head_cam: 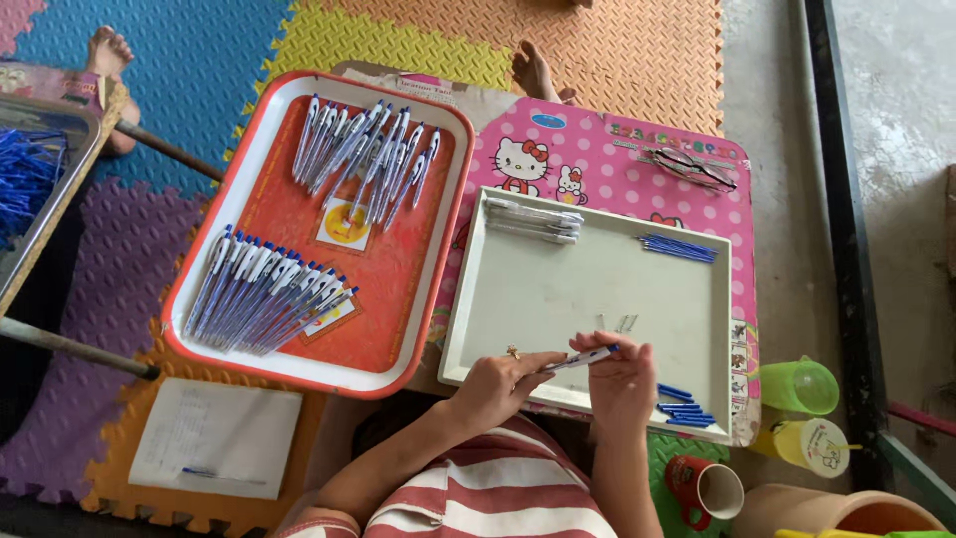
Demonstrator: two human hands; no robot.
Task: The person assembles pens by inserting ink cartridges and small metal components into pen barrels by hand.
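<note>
- Left hand and right hand: fingers of both closed on one pen between them.
- White tray lies just beyond the fingers.

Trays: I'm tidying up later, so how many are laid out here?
3: an orange tray of pens left of centre, a white tray under the hands, a grey tray at the left edge, partly cut off.

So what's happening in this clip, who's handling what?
A person in a red-and-white striped shirt sits at a pink table, holding one white pen with a blue tip between the left hand and right hand over a shallow white tray. That tray holds white pen barrels and blue refills. Beside it, an orange-red tray carries two rows of finished blue-and-white pens.
</note>
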